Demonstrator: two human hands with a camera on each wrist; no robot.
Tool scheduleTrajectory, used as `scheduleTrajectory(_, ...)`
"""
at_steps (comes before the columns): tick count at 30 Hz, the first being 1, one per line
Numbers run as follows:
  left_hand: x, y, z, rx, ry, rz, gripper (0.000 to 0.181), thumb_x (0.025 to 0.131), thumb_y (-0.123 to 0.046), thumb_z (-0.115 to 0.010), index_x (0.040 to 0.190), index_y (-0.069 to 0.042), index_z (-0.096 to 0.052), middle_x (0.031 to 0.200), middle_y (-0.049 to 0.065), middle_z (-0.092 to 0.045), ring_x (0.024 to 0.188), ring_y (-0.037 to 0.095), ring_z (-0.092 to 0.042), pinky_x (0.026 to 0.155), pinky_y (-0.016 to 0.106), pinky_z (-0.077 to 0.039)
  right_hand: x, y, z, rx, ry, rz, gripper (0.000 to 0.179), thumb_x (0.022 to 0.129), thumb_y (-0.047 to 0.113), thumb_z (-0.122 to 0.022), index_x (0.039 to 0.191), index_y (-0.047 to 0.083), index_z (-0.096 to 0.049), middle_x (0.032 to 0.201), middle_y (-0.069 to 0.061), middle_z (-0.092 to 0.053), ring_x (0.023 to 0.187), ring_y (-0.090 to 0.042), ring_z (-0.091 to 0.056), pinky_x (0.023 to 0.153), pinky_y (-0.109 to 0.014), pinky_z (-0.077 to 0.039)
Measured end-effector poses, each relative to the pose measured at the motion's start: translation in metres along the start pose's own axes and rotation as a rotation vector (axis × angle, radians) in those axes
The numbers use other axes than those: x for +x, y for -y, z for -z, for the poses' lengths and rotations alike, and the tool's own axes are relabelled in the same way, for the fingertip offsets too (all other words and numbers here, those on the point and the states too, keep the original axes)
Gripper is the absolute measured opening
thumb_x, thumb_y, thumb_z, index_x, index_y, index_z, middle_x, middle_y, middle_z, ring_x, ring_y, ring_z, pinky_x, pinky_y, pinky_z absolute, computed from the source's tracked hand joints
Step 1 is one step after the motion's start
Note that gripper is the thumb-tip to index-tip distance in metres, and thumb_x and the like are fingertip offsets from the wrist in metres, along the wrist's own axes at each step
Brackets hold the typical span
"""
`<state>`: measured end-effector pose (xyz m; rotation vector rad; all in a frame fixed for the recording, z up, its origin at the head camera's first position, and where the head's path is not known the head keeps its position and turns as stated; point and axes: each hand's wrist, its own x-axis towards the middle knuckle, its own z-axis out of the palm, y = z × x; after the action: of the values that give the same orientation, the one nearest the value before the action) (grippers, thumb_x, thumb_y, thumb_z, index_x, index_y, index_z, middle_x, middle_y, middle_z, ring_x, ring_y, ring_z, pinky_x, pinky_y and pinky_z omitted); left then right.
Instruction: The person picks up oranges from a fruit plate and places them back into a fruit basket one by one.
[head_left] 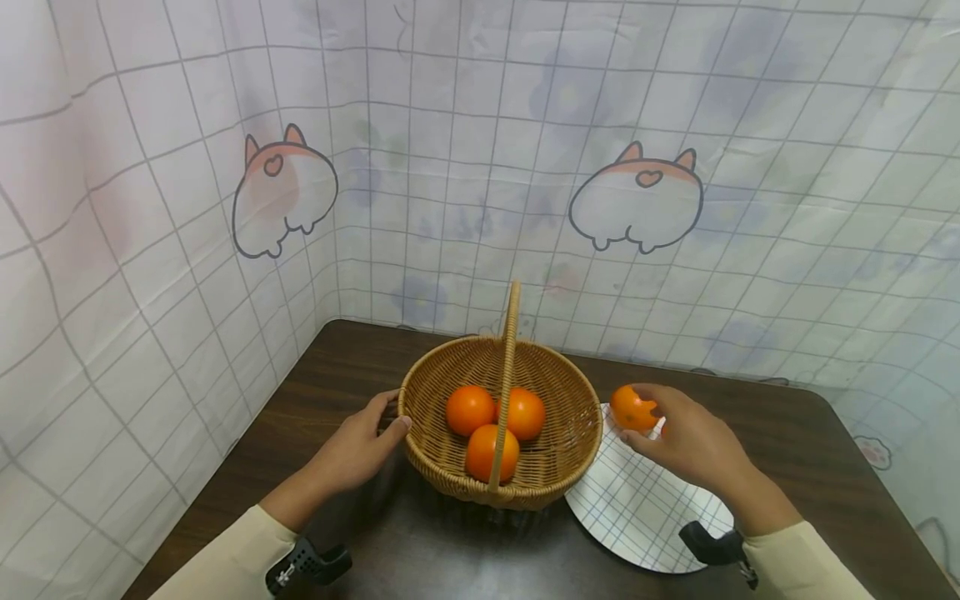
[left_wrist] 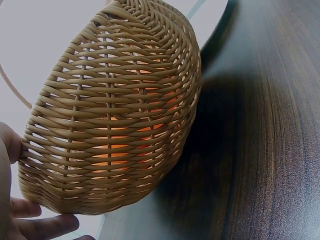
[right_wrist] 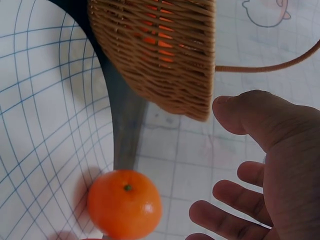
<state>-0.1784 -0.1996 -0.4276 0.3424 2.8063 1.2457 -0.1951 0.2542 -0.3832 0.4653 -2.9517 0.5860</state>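
Observation:
A round wicker basket (head_left: 555,467) with an arched handle holds 3 oranges (head_left: 470,410). At its left side my left hand (head_left: 360,446) touches the basket, the thumb at the rim and the fingers along the outside. On the right, my right hand (head_left: 690,437) is beside another orange (right_wrist: 125,205) at the edge of a white plate (head_left: 637,508) with blue grid lines. In the right wrist view its fingers are spread, and a gap separates them from that orange. Behind the right hand, a second orange-red patch is mostly hidden.
The dark wooden table (head_left: 435,567) carries the basket and plate. White grid-patterned cloth (head_left: 465,192) with cartoon animals hangs behind and on the left. Above the basket the thin handle (head_left: 511,333) rises. Each wrist wears a black strap (head_left: 307,567).

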Motion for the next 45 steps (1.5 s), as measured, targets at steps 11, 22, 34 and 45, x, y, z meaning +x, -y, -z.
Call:
scheduleTrajectory(11,0.000,0.000,-0.002,-0.010,-0.002,-0.003,0.060,0.110,-0.038,-0.049,0.157,-0.004,-0.032,0.147,0.017,-0.053,0.130,0.034,-0.055,0.104,0.055,-0.047,-0.004,-0.015,0.002,0.018,0.014,-0.033,0.079,0.087,0.054,-0.078,0.145,0.006,-0.054,0.132,-0.021,-0.062,0.102,-0.035,-0.066,0.073,-0.055,-0.057)
scheduleTrajectory(22,0.001,-0.001,-0.002,-0.006,0.001,0.003,0.064,0.110,-0.042,-0.048,0.157,-0.004,-0.031,0.148,0.017,-0.052,0.131,0.035,-0.055,0.104,0.055,-0.047,-0.009,-0.031,0.005,0.017,0.042,-0.085,0.075,0.089,0.050,-0.077,0.145,0.006,-0.052,0.135,-0.024,-0.060,0.111,-0.044,-0.063,0.077,-0.064,-0.055)
scheduleTrajectory(34,0.000,-0.002,-0.002,0.010,-0.003,0.015,0.062,0.109,-0.038,-0.050,0.157,-0.004,-0.031,0.148,0.016,-0.052,0.130,0.034,-0.055,0.104,0.055,-0.047,-0.014,-0.044,0.004,0.006,0.030,-0.099,0.076,0.089,0.049,-0.078,0.146,0.006,-0.051,0.138,-0.028,-0.056,0.113,-0.048,-0.061,0.080,-0.068,-0.052)
scheduleTrajectory(45,-0.001,-0.001,-0.003,-0.004,-0.009,0.000,0.062,0.109,-0.038,-0.050,0.157,-0.003,-0.032,0.145,0.017,-0.054,0.131,0.033,-0.055,0.102,0.053,-0.049,-0.017,-0.055,0.006,-0.007,0.023,-0.113,0.088,0.085,0.063,-0.076,0.147,0.006,-0.051,0.133,-0.029,-0.058,0.110,-0.048,-0.062,0.078,-0.068,-0.052)
